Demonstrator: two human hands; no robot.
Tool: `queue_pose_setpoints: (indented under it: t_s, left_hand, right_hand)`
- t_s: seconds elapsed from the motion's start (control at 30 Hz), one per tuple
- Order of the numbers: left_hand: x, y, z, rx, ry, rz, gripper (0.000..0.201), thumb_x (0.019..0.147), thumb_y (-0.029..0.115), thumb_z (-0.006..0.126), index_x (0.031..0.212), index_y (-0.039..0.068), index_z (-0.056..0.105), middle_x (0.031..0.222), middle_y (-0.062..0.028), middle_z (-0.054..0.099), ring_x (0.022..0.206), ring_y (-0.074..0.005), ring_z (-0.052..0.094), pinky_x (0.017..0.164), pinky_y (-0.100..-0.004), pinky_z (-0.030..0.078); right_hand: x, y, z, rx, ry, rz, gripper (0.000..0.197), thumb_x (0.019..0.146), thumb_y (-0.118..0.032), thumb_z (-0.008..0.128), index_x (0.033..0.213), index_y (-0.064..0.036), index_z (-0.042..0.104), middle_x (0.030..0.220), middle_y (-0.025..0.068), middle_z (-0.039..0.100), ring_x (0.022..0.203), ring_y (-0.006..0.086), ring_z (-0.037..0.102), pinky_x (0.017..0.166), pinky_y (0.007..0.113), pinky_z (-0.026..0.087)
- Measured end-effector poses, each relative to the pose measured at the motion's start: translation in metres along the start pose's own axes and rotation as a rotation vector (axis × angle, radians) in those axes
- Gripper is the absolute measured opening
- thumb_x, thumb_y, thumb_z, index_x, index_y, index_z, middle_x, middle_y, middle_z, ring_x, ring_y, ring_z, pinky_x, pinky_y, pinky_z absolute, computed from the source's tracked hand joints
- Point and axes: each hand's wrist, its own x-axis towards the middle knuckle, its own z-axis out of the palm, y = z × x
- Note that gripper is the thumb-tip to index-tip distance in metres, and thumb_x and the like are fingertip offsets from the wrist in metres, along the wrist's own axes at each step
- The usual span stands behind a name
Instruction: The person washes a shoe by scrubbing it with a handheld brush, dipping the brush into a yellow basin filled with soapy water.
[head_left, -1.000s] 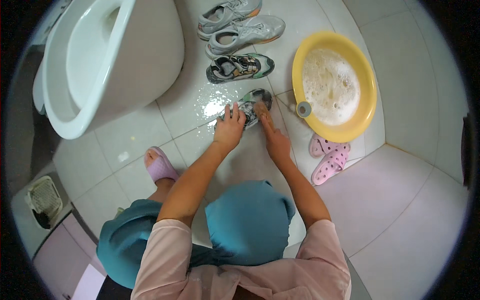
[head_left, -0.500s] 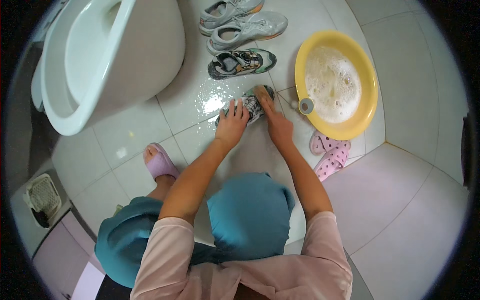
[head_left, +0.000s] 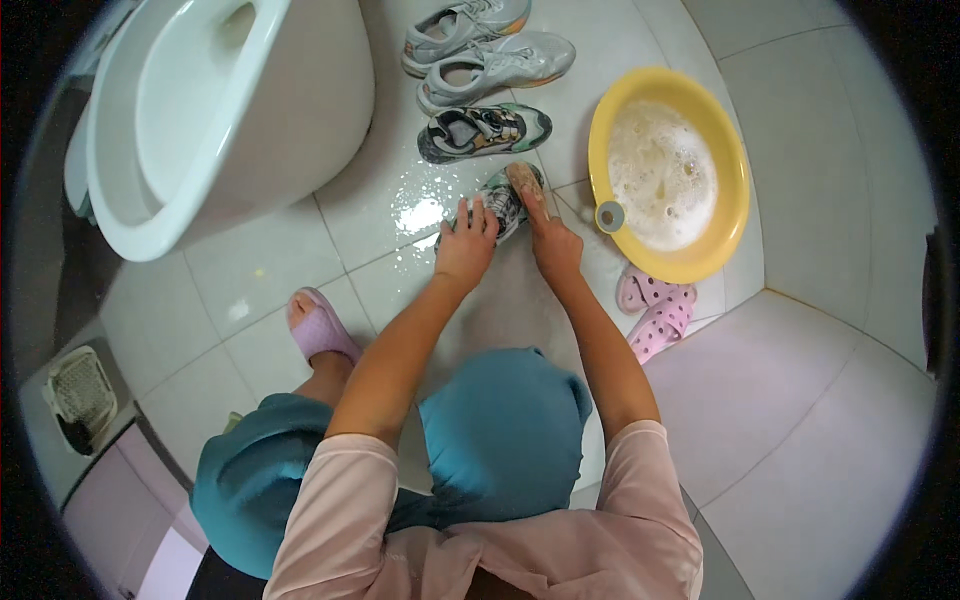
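Observation:
On the wet floor in front of me lies a multicoloured sneaker (head_left: 508,208), its toe pointing up and to the right. My left hand (head_left: 466,246) grips its rear part, the fingers laid over the opening and laces. In my right hand (head_left: 556,246) is a wooden-looking brown scrubbing brush (head_left: 520,178), pressed against the toe with my fingers stretched along its back. The bristles are hidden under it. Just beyond stands the matching sneaker (head_left: 485,132), apart from both hands.
A yellow basin (head_left: 740,190) of foamy water stands right of my hands, a round grey tag on its rim. Pink dotted slippers (head_left: 662,318) lie below it. Two grey sneakers (head_left: 500,68) are farther off. A white toilet (head_left: 290,110) fills the upper left.
The brush has shifted slightly on the sneaker's toe along with my right hand. My left hand keeps its hold, and the whole view has moved a little.

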Motion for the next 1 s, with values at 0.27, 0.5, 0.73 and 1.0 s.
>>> queue_pose_setpoints:
  t_s: [0.27, 0.5, 0.73, 1.0]
  left_hand:
    - [-0.017, -0.004, -0.032, -0.11, 0.079, -0.051, 0.051, 0.082, 0.016, 0.058, 0.131, 0.006, 0.044, 0.14, -0.0172, 0.038, 0.124, -0.0365, 0.041, 0.096, -0.0483, 0.041]
    - [-0.038, -0.009, 0.003, -0.043, 0.256, 0.074, 0.043, 0.081, 0.011, 0.056, 0.121, -0.004, 0.052, 0.115, -0.0177, 0.053, 0.118, -0.039, 0.046, 0.095, -0.0453, 0.042]
    - [-0.04, -0.008, 0.013, -0.017, 0.261, 0.117, 0.04, 0.081, 0.012, 0.054, 0.116, -0.006, 0.056, 0.108, -0.019, 0.057, 0.117, -0.0424, 0.048, 0.099, -0.0494, 0.039]
    - [-0.038, -0.007, 0.019, -0.036, 0.253, 0.131, 0.036, 0.082, 0.011, 0.054, 0.114, -0.006, 0.058, 0.114, -0.02, 0.059, 0.117, -0.0409, 0.05, 0.096, -0.0489, 0.043]
  right_hand:
    - [-0.022, 0.003, -0.022, 0.103, 0.025, 0.049, 0.059, 0.093, -0.026, 0.05, 0.145, -0.0382, 0.024, 0.069, 0.015, 0.061, 0.058, 0.0337, 0.061, 0.051, 0.045, 0.047]
    - [-0.016, -0.04, -0.01, 0.333, 0.028, 0.009, 0.054, 0.094, -0.026, 0.047, 0.143, -0.0362, 0.027, 0.073, 0.0173, 0.062, 0.061, 0.035, 0.062, 0.052, 0.046, 0.047]
    - [0.019, -0.011, -0.036, 0.071, -0.134, -0.047, 0.062, 0.088, -0.017, 0.049, 0.142, -0.0363, 0.025, 0.073, 0.0188, 0.065, 0.061, 0.0355, 0.064, 0.052, 0.048, 0.049]
    - [-0.001, -0.037, -0.015, 0.143, -0.108, -0.31, 0.051, 0.092, -0.022, 0.048, 0.14, -0.0302, 0.036, 0.067, 0.0168, 0.062, 0.056, 0.0345, 0.061, 0.048, 0.049, 0.046]
